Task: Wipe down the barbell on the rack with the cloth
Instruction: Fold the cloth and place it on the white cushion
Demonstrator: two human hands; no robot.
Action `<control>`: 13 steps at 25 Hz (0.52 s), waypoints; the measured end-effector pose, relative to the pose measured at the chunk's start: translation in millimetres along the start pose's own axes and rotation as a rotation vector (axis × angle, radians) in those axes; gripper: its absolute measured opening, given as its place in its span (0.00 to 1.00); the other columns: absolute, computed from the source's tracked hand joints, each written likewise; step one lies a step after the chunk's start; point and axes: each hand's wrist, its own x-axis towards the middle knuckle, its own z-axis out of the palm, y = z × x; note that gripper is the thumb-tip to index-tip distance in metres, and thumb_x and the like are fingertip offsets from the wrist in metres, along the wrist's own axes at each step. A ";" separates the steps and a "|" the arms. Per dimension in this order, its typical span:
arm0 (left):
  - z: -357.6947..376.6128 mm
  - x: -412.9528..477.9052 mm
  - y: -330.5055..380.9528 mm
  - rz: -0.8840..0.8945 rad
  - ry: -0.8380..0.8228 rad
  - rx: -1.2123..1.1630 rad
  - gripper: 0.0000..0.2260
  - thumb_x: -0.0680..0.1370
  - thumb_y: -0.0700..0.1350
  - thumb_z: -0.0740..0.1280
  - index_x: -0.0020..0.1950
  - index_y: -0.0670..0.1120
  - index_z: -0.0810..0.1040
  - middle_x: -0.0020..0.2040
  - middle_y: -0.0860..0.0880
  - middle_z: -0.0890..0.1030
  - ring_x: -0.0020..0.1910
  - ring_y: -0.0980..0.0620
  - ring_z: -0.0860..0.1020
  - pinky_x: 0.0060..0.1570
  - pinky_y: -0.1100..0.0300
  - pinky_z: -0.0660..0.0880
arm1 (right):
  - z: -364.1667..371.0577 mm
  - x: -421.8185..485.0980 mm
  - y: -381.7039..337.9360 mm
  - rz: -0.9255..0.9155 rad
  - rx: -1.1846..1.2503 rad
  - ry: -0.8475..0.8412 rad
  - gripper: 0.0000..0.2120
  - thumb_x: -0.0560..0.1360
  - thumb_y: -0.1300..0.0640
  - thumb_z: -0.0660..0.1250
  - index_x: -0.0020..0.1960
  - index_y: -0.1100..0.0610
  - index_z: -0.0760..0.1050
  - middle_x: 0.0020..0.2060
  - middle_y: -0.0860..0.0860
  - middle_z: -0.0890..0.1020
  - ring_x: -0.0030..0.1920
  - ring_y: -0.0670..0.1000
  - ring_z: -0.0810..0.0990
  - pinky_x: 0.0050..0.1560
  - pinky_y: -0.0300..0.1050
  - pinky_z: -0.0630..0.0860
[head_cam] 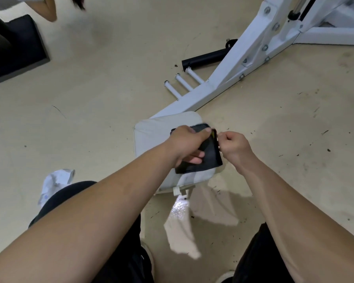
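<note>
A dark folded cloth (209,158) with a small yellow tag is held above the white padded seat (155,129) of a bench. My left hand (187,144) grips the cloth, thumb on top and fingers curled under it. My right hand (232,147) pinches the cloth's right edge with curled fingers. A black barbell sleeve (204,58) pokes out behind the white rack frame (251,50) at the upper right; the rest of the bar is hidden.
Three white pegs (182,82) stick out of the frame's base beam. A black padded bench (14,50) stands at the upper left, with another person's arm above it. A white crumpled cloth (55,182) lies by my left knee. The beige floor is scuffed.
</note>
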 end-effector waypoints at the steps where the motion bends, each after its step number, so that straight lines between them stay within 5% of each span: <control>1: -0.1 2.6 -7.2 -0.007 -0.005 0.093 0.14 0.80 0.53 0.70 0.51 0.43 0.73 0.52 0.41 0.81 0.46 0.44 0.86 0.43 0.49 0.86 | -2.4 0.3 6.4 0.037 -0.018 -0.076 0.19 0.78 0.50 0.61 0.43 0.66 0.75 0.36 0.53 0.75 0.40 0.53 0.73 0.41 0.45 0.69; 4: -13.1 6.8 -25.8 0.028 0.085 0.238 0.07 0.81 0.46 0.68 0.48 0.44 0.74 0.48 0.43 0.81 0.48 0.45 0.83 0.49 0.48 0.84 | -1.9 -2.6 6.4 0.107 -0.117 -0.197 0.13 0.79 0.51 0.65 0.60 0.55 0.81 0.51 0.49 0.81 0.55 0.52 0.79 0.59 0.46 0.75; 7: -28.1 11.2 -31.9 0.088 0.105 0.308 0.05 0.81 0.45 0.68 0.51 0.46 0.75 0.47 0.44 0.80 0.45 0.46 0.80 0.51 0.45 0.83 | 1.0 3.0 2.1 0.063 -0.212 -0.058 0.13 0.79 0.50 0.65 0.61 0.51 0.79 0.53 0.49 0.83 0.56 0.55 0.80 0.59 0.47 0.76; 9: -33.8 16.1 -37.4 0.125 0.161 0.495 0.12 0.78 0.49 0.70 0.56 0.47 0.71 0.49 0.47 0.80 0.48 0.46 0.79 0.51 0.47 0.81 | 1.3 2.7 3.2 0.174 -0.113 -0.024 0.17 0.78 0.49 0.66 0.64 0.54 0.77 0.55 0.50 0.81 0.56 0.56 0.80 0.61 0.51 0.77; 13: -40.8 30.9 -59.4 0.006 0.124 0.266 0.22 0.68 0.47 0.72 0.58 0.44 0.69 0.51 0.42 0.82 0.47 0.42 0.84 0.48 0.43 0.84 | 9.4 1.0 3.1 0.175 -0.107 -0.014 0.13 0.77 0.54 0.64 0.42 0.64 0.77 0.36 0.53 0.73 0.39 0.54 0.71 0.41 0.42 0.72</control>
